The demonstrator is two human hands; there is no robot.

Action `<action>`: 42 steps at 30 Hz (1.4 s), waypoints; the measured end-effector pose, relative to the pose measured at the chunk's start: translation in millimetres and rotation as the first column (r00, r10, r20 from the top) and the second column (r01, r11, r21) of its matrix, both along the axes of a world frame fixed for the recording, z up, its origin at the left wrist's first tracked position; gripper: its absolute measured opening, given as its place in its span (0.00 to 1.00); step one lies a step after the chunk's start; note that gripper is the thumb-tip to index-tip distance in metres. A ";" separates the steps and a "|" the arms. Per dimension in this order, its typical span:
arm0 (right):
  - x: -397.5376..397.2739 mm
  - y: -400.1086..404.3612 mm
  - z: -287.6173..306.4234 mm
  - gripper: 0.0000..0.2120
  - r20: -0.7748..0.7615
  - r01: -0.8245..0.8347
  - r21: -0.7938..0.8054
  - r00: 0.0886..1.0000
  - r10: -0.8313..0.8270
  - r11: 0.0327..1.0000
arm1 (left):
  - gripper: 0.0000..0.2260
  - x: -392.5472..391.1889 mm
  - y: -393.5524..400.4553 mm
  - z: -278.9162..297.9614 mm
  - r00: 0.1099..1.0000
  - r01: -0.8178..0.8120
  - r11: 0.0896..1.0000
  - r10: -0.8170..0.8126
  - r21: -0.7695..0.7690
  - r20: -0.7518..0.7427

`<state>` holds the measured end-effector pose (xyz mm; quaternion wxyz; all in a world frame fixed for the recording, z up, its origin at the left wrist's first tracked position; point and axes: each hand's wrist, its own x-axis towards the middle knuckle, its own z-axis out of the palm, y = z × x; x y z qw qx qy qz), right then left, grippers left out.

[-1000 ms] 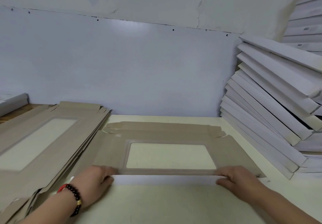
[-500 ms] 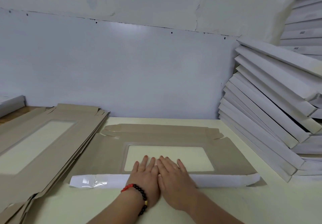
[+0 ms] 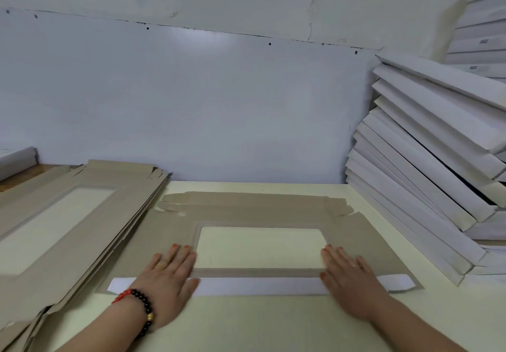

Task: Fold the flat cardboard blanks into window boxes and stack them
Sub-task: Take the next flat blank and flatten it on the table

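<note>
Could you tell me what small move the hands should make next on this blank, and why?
Probably lift off and fold the far flap next. The near flap already lies folded white side up, with the left hand and right hand flat on it, while the far one lies unfolded.

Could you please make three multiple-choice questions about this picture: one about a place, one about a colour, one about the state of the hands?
1. Where does the stack of folded white boxes stand?
A. on the right
B. on the left
C. in the person's hands

2. What colour is the strip folded over at the near edge of the cardboard blank?
A. red
B. white
C. black

3. How do the left hand and the right hand lie?
A. clenched in fists
B. lifted off the table
C. flat, fingers straight, pressing the fold

Answers: 1 A, the boxes lean at the right edge; 2 B, the flap shows its white side; 3 C, both palms lie on the strip.
</note>
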<state>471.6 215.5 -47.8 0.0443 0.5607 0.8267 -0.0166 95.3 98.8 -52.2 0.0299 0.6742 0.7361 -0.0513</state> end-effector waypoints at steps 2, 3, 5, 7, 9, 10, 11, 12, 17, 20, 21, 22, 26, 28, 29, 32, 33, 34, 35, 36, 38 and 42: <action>22.7 5.2 0.4 0.27 0.023 0.060 -0.004 0.998 -0.060 0.998 | 0.28 -8.8 -1.7 -0.6 1.000 -0.016 1.000 0.016 -0.001 0.003; 32.4 7.4 1.1 0.27 0.039 0.087 -0.002 0.995 -0.087 0.996 | 0.28 -12.2 -2.8 -0.3 1.000 -0.025 1.000 0.025 -0.002 0.002; 47.2 9.3 3.0 0.27 0.045 0.131 -0.009 0.990 -0.131 0.991 | 0.28 -18.9 -5.3 0.5 0.999 -0.040 0.999 0.040 -0.013 -0.009; 58.5 10.3 4.2 0.27 0.030 0.163 -0.019 0.986 -0.162 0.986 | 0.27 -25.2 -7.3 2.0 0.998 -0.062 0.998 0.061 -0.018 -0.015; 67.7 10.6 5.6 0.27 0.014 0.189 -0.020 0.982 -0.189 0.982 | 0.27 -32.4 -9.2 2.4 0.995 -0.096 0.995 0.096 -0.021 -0.010; 71.5 10.2 6.4 0.26 0.000 0.202 -0.019 0.979 -0.202 0.979 | 0.27 -36.6 -10.0 1.8 0.993 -0.115 0.993 0.115 -0.019 -0.003; 74.5 9.2 6.9 0.26 -0.014 0.214 -0.020 0.977 -0.214 0.977 | 0.27 -40.6 -11.2 2.0 0.991 -0.136 0.991 0.136 -0.014 0.002; 77.0 7.8 6.8 0.26 -0.031 0.219 -0.017 0.975 -0.220 0.976 | 0.27 -45.0 -12.5 1.9 0.988 -0.157 0.988 0.157 -0.008 0.008; 88.3 -8.0 8.0 0.24 -0.122 0.188 0.111 0.977 -0.175 0.976 | 0.30 -49.6 -17.1 3.7 0.962 -0.270 0.961 0.268 0.060 0.046; 93.9 -22.8 15.7 0.10 -0.228 0.095 0.154 0.972 -0.058 0.983 | 0.28 -30.0 -21.6 15.5 0.967 -0.233 0.953 0.248 0.196 -0.055; 96.4 -26.6 17.9 0.05 -0.263 0.081 0.170 0.964 -0.034 0.982 | 0.26 -23.5 -22.8 19.4 0.974 -0.185 0.943 0.213 0.276 -0.075; 98.2 -30.1 20.3 0.07 -0.305 0.089 0.185 0.952 -0.030 0.979 | 0.21 -16.8 -24.1 23.0 0.984 -0.116 0.931 0.155 0.346 -0.088; 99.8 -49.2 31.3 0.08 -0.308 0.096 0.164 0.951 -0.041 0.982 | 0.07 18.0 -21.3 19.3 0.983 -0.164 0.913 0.181 0.374 -0.012; 97.7 -59.8 36.8 0.08 -0.319 0.108 0.137 0.946 -0.059 0.985 | 0.11 36.3 -13.2 11.8 0.981 -0.192 0.908 0.184 0.372 0.057; 96.8 -64.4 36.9 0.08 -0.338 0.114 0.130 0.939 -0.064 0.985 | 0.13 45.9 -9.6 9.6 0.983 -0.182 0.914 0.161 0.364 0.088; 91.3 -78.6 38.2 0.04 -0.329 0.143 0.121 0.940 -0.096 0.982 | 0.17 77.2 0.7 2.6 0.990 -0.108 0.927 0.068 0.359 0.122; 90.0 -81.2 35.6 0.06 -0.342 0.145 0.126 0.935 -0.094 0.981 | 0.16 85.8 5.7 -0.7 0.990 -0.078 0.932 0.031 0.353 0.136; 87.0 -84.7 34.2 0.08 -0.358 0.148 0.124 0.929 -0.095 0.981 | 0.16 94.1 10.3 -2.1 0.986 -0.062 0.932 0.002 0.356 0.165; 83.7 -87.7 32.5 0.09 -0.372 0.144 0.121 0.924 -0.090 0.982 | 0.16 101.5 14.5 -2.0 0.981 -0.060 0.930 -0.012 0.362 0.193; 79.2 -91.4 32.0 0.09 -0.375 0.145 0.116 0.923 -0.092 0.983 | 0.16 107.9 18.2 -1.4 0.976 -0.071 0.928 -0.011 0.366 0.218; 77.5 -96.0 28.5 0.08 -0.375 0.096 0.152 0.926 -0.033 0.984 | 0.18 119.2 23.3 1.8 0.967 -0.111 0.923 0.015 0.369 0.253; 52.3 -109.1 25.7 0.17 -0.302 0.173 0.123 0.944 -0.129 0.977 | 0.15 140.5 29.5 5.6 0.927 -0.182 0.903 0.026 0.390 0.374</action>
